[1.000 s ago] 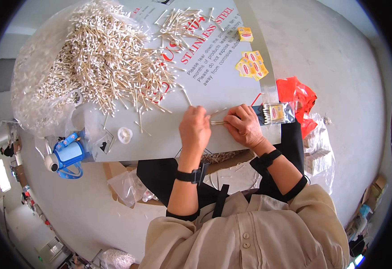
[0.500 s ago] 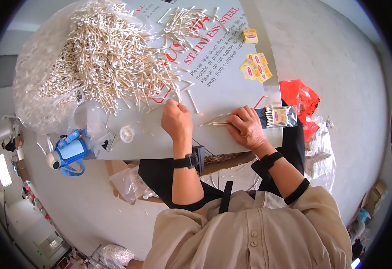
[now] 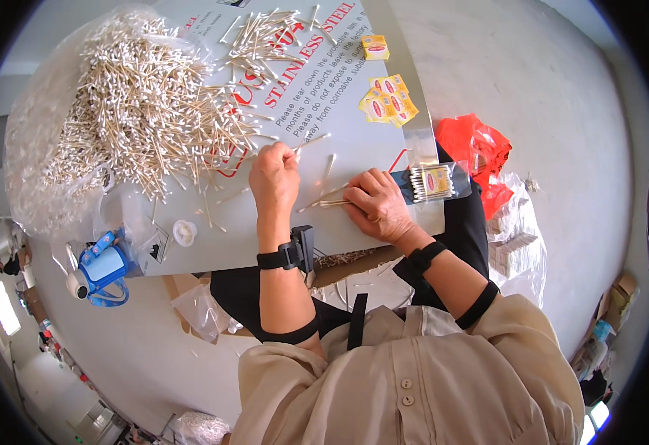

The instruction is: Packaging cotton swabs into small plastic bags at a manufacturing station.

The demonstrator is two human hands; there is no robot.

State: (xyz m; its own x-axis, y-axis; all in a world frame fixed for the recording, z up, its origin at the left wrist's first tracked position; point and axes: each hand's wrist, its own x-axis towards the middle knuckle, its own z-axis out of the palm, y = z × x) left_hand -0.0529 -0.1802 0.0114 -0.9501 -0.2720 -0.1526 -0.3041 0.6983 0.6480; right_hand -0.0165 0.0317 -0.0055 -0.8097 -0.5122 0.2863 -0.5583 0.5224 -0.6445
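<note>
1. Moved: left hand point(image 3: 274, 178) off the bundle, up to the edge of the loose cotton swabs point(image 3: 146, 111) on the counter point(image 3: 354, 133), fingers curled onto some.
2. Unmoved: right hand point(image 3: 376, 204), clenched on a small swab bundle point(image 3: 328, 200).
3. Looks like collecting more for the bundle.

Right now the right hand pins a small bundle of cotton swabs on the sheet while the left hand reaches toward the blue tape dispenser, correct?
Not quite. The right hand does pin the small bundle of cotton swabs, but the left hand reaches toward the loose swab pile, not the blue tape dispenser. The head view shows it.
</note>
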